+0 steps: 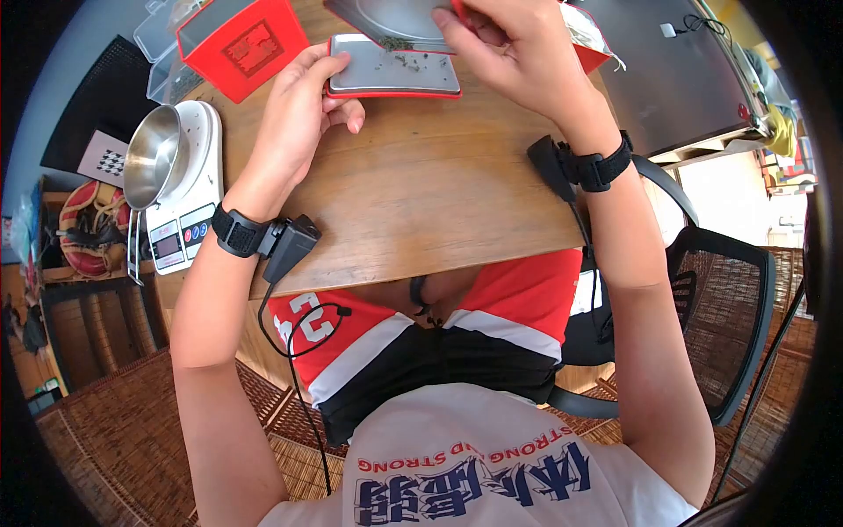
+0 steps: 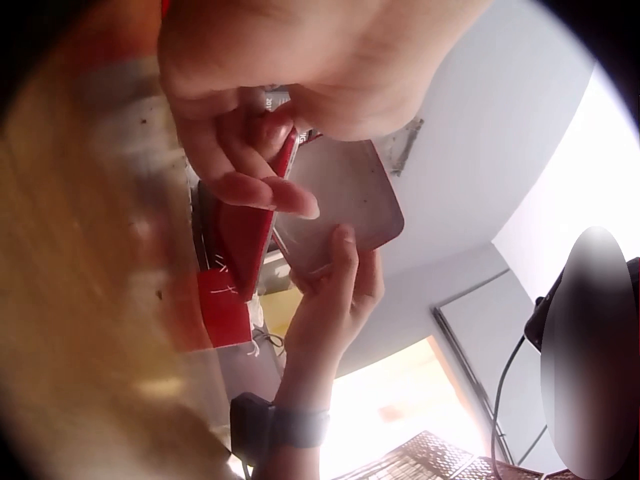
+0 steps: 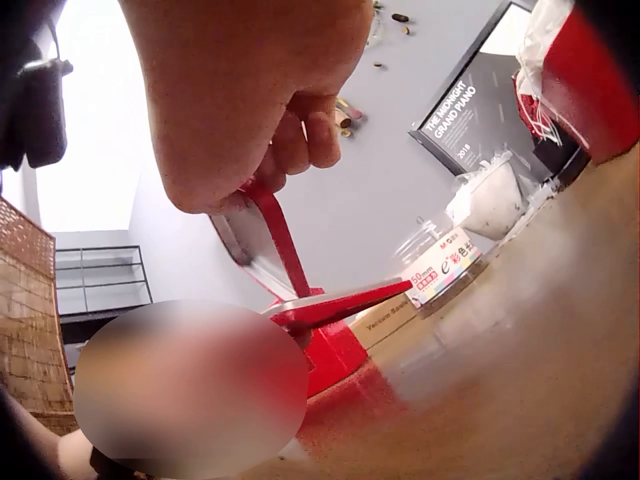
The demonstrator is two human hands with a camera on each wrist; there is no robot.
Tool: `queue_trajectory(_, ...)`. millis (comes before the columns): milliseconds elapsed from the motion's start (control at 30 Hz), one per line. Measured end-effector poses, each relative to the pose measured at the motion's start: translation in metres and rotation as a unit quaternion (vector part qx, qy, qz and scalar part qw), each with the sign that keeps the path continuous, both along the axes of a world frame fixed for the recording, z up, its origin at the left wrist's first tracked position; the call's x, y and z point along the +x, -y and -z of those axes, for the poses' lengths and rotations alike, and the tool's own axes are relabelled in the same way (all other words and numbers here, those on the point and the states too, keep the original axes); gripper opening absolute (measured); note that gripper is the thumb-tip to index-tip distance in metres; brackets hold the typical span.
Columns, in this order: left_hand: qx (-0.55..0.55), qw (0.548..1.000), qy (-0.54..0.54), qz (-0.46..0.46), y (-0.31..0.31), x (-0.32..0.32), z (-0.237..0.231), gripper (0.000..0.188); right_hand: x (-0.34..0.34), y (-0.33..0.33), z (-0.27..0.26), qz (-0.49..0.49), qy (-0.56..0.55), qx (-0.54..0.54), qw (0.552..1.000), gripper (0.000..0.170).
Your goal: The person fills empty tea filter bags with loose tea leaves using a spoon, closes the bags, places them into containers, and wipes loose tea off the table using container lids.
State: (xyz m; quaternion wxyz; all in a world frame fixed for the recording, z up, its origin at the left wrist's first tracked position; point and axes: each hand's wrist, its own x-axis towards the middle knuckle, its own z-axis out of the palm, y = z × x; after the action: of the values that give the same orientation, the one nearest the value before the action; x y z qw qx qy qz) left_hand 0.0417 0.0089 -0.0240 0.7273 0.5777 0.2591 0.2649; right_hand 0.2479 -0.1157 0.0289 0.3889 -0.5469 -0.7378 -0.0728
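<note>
Near the far edge of the table, my left hand (image 1: 294,105) grips the left end of a shallow red tin tray (image 1: 408,75), thumb on top and fingers beneath. Small dark dried leaf bits are scattered on its silvery face. Above it, my right hand (image 1: 527,57) pinches the edge of a second red-rimmed shallow tin piece (image 2: 350,195), held tilted with its silvery inside showing. A clump of dried leaves (image 1: 395,42) gathers at the lower edge of that piece, right over the tray. In the right wrist view the red rim (image 3: 285,240) runs down from my curled fingers.
A red box (image 1: 219,39) stands left of the tray, with a clear plastic container (image 1: 162,75) behind. Nearer, a metal pan (image 1: 156,158) sits on a white kitchen scale (image 1: 206,140). At right is a red container (image 1: 590,58) with white stringed material.
</note>
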Motion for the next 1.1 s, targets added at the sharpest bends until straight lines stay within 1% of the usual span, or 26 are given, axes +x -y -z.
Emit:
queue_trajectory(33, -0.005, 1.000, 0.004, -0.003, 0.000, 0.000, 0.000, 0.018, -0.002, 0.002, -0.003, 0.000, 0.000, 0.000, 1.000, 0.008)
queue_trajectory(100, -0.010, 1.000, 0.009, -0.004, -0.001, 0.001, 0.000, 0.018, -0.009, 0.008, -0.011, 0.026, 0.067, 0.031, 0.997, 0.012)
queue_trajectory(133, -0.015, 1.000, 0.014, -0.006, -0.001, 0.001, 0.000, 0.018, -0.007, 0.006, -0.009, 0.026, 0.067, 0.030, 0.997, 0.012)
queue_trajectory(200, -0.011, 1.000, 0.018, -0.005, -0.002, 0.000, 0.001, 0.018, -0.001, 0.001, -0.006, -0.041, 0.118, 0.072, 0.990, 0.019)
queue_trajectory(233, -0.007, 1.000, 0.023, -0.004, -0.003, 0.000, 0.001, 0.019, 0.000, 0.001, -0.007, -0.041, 0.117, 0.072, 0.990, 0.019)
queue_trajectory(300, -0.013, 1.000, 0.016, -0.009, -0.002, 0.000, 0.000, 0.019, 0.000, 0.002, -0.007, -0.002, 0.123, 0.096, 0.988, 0.021)
queue_trajectory(333, -0.018, 1.000, 0.011, -0.015, -0.002, 0.000, -0.001, 0.019, 0.000, 0.002, -0.007, -0.002, 0.123, 0.096, 0.988, 0.021)
queue_trajectory(400, -0.013, 1.000, 0.014, -0.012, -0.004, -0.001, 0.001, 0.019, 0.001, 0.002, -0.005, -0.003, 0.109, 0.082, 0.991, 0.018)
queue_trajectory(533, -0.015, 1.000, 0.022, -0.016, -0.001, 0.000, -0.002, 0.021, 0.002, -0.002, 0.000, -0.002, 0.082, 0.095, 0.992, 0.014)
queue_trajectory(600, -0.013, 1.000, 0.018, -0.020, 0.002, 0.000, -0.004, 0.021, 0.009, -0.010, 0.004, 0.025, 0.028, 0.155, 0.987, 0.009)
queue_trajectory(633, -0.010, 1.000, 0.014, -0.023, 0.002, 0.000, -0.005, 0.022, -0.002, 0.001, -0.009, 0.075, 0.017, 0.064, 0.995, 0.006)
queue_trajectory(667, -0.008, 1.000, 0.014, -0.024, 0.000, -0.001, -0.005, 0.022, -0.001, -0.002, -0.005, 0.075, 0.017, 0.065, 0.995, 0.006)
queue_trajectory(733, -0.001, 0.999, 0.026, -0.020, -0.002, -0.001, -0.002, 0.023, 0.005, -0.007, 0.005, 0.006, -0.015, 0.107, 0.994, 0.010)
queue_trajectory(767, -0.001, 0.999, 0.027, -0.020, -0.002, 0.000, -0.001, 0.023, 0.007, -0.007, 0.004, 0.006, -0.014, 0.108, 0.994, 0.010)
queue_trajectory(833, 0.007, 0.999, 0.036, -0.036, -0.004, -0.001, 0.000, 0.022, 0.010, -0.005, 0.001, 0.091, -0.011, 0.078, 0.993, 0.007)
queue_trajectory(867, 0.008, 0.999, 0.037, -0.037, -0.005, -0.002, 0.001, 0.022, 0.011, -0.005, 0.003, 0.090, -0.011, 0.079, 0.993, 0.007)
queue_trajectory(900, 0.018, 0.997, 0.055, -0.051, -0.006, -0.002, 0.001, 0.022, 0.013, -0.007, 0.007, 0.103, -0.139, 0.044, 0.984, 0.007)
queue_trajectory(933, 0.029, 0.995, 0.074, -0.065, -0.006, -0.001, 0.001, 0.022, 0.015, -0.009, 0.012, 0.114, -0.264, 0.007, 0.958, 0.009)
queue_trajectory(967, 0.030, 0.995, 0.074, -0.065, -0.006, -0.001, -0.001, 0.022, 0.021, -0.014, 0.018, 0.082, -0.326, 0.015, 0.942, 0.015)
queue_trajectory(1033, 0.088, 0.980, 0.126, -0.126, -0.005, 0.001, -0.003, 0.022, 0.032, -0.020, 0.028, 0.100, -0.330, 0.016, 0.939, 0.016)
queue_trajectory(1067, 0.088, 0.980, 0.127, -0.124, -0.007, -0.001, -0.003, 0.022, 0.037, -0.022, 0.033, 0.118, -0.335, 0.015, 0.935, 0.018)
queue_trajectory(1100, 0.113, 0.975, 0.146, -0.125, -0.011, -0.004, -0.002, 0.026, 0.045, -0.024, 0.039, 0.119, -0.335, 0.016, 0.935, 0.018)
